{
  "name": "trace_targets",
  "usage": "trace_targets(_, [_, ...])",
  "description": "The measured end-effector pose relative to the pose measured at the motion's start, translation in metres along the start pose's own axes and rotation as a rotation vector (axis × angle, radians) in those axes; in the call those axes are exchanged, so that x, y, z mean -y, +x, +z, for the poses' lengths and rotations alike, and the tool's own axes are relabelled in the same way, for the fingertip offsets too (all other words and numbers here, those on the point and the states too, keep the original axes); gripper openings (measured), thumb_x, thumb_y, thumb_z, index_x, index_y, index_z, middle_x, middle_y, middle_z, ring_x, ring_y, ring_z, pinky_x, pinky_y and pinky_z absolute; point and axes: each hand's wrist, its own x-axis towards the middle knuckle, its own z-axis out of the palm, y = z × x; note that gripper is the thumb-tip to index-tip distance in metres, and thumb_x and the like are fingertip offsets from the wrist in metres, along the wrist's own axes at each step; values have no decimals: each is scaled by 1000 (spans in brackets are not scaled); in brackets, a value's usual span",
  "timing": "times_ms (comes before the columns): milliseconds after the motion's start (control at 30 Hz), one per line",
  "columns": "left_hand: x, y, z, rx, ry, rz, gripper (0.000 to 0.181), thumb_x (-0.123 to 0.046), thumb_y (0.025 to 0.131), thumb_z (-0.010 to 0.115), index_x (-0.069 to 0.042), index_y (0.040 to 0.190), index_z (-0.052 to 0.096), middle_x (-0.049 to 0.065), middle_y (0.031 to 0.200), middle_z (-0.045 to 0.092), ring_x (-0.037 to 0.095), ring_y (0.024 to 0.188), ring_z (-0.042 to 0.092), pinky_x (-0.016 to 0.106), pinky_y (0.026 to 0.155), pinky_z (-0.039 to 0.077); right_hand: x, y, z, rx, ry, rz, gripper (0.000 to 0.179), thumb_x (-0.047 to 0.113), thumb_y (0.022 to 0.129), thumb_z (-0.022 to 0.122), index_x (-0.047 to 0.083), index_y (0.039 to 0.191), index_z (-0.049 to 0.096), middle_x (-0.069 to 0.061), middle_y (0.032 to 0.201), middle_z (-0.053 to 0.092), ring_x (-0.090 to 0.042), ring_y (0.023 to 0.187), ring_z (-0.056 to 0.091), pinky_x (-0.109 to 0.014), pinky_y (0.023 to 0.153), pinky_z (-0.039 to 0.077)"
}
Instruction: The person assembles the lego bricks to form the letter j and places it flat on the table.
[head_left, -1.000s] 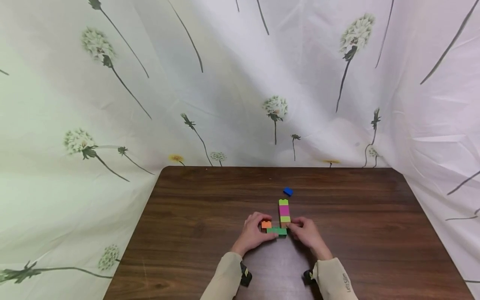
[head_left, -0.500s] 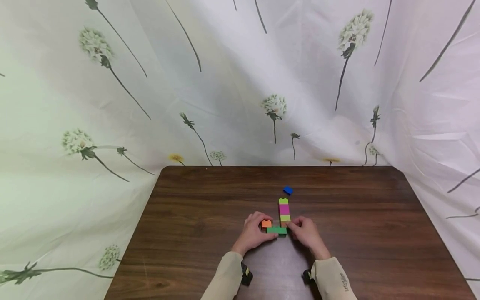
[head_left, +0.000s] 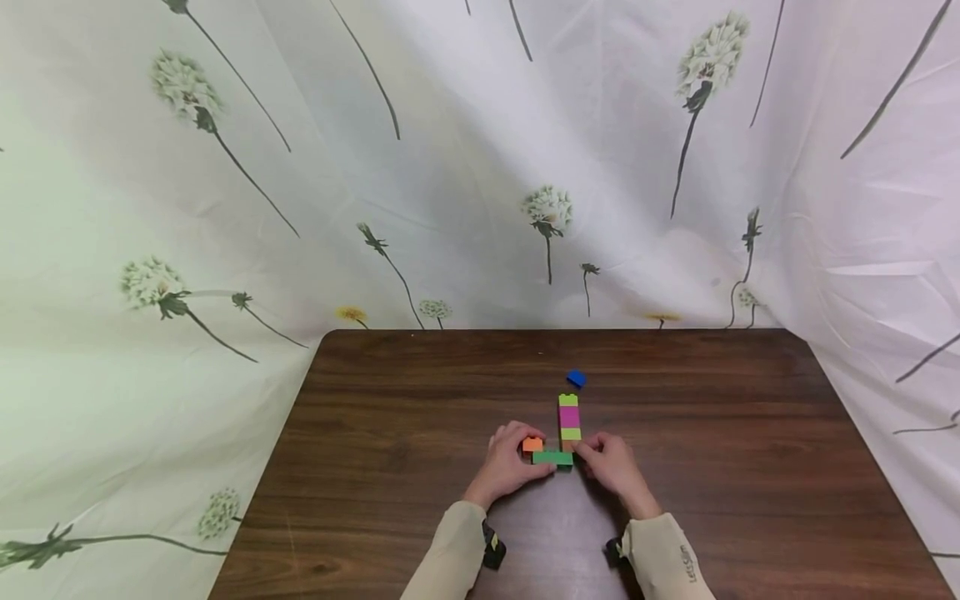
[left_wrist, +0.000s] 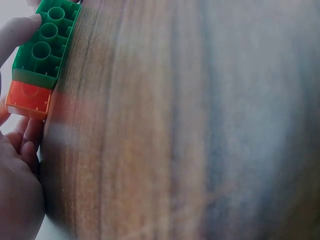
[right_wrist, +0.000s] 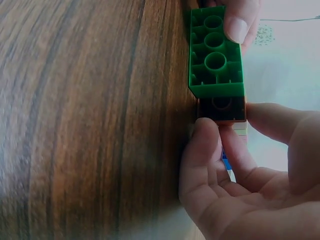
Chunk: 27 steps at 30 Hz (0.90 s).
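Observation:
A green toy brick (head_left: pixel 545 458) lies on its side on the table, its hollow underside visible in both wrist views. An orange brick (head_left: pixel 532 446) is joined at its left end, and a brown brick (head_left: pixel 567 447) at its right. Beyond the brown one runs a line of lime (head_left: pixel 571 434), magenta (head_left: pixel 569 417) and lime bricks. My left hand (head_left: pixel 505 467) grips the green and orange bricks, thumb on the green underside (left_wrist: pixel 48 31). The right hand (head_left: pixel 615 467) pinches the brown brick between thumb and fingers, as the right wrist view shows.
A loose blue brick (head_left: pixel 576 378) lies beyond the far end of the line of bricks. The dark wooden table (head_left: pixel 405 400) ends at a white curtain (head_left: pixel 480 250) printed with dandelions, which also hangs along both sides.

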Motion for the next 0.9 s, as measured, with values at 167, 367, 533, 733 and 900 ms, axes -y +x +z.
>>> trace_targets(167, [0,-1,0,8,-2,-16,48,-52,76,76,-27,114,63,-6,117,55,17,110,42,39,93,36,-2,3,-2,26,28,26,28,28,93,62,1,88,65,-8,74,64,-14,61,59,-28,57,48])
trace_targets(367, [-1,-1,0,6,-25,-43,51,-52,77,76,-28,119,62,-5,124,52,18,115,40,43,95,37,-3,11,-10,5,70,35,35,32,95,59,-3,92,64,-9,74,66,-13,59,62,-28,58,51])
trace_targets(533, [-1,0,-1,4,-30,-50,52,-51,77,76,-28,121,61,-5,125,52,18,116,40,44,96,38,-3,27,-21,-64,-41,-23,31,28,95,59,-2,99,62,-11,79,66,-15,63,60,-28,59,48])
trace_targets(733, [0,1,-2,7,-38,-53,53,-51,77,76,-28,122,60,-5,125,53,19,116,41,46,97,39,0,60,-29,-145,-123,-113,27,23,94,60,0,106,63,-16,97,65,-24,84,59,-34,73,46])
trace_targets(900, [0,1,-2,4,-48,-50,53,-52,77,76,-28,122,60,-5,124,53,18,116,41,45,97,40,6,85,-32,-122,-98,-118,30,26,95,59,0,111,61,-17,101,63,-26,89,58,-35,75,46])
